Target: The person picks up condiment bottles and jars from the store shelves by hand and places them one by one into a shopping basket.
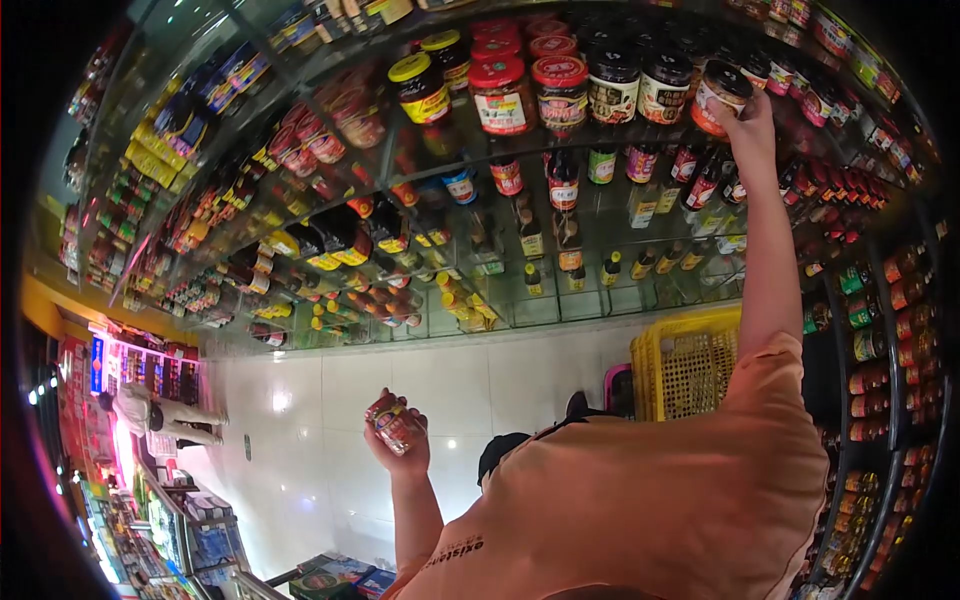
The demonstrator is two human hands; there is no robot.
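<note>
My right hand (752,128) reaches up to the top shelf, its fingers closed on a black-lidded jar (716,98) with a pinkish-orange label. That jar stands at the shelf's front, beside another black-lidded jar (662,88) with a pale label. Red-lidded jars (500,97) and a yellow-lidded jar (418,88) stand farther left in the same row. Down over the floor, my left hand (404,450) is wrapped round a small jar (394,424) with reddish contents and a partly covered label. The left arm is bent, away from the shelves.
Glass shelves (600,312) curve across the front, stocked with several rows of bottles and jars. A yellow plastic basket (648,372) is on the floor below my right arm. More bottle racks (890,400) rise at the right. A person (160,415) is farther off at left.
</note>
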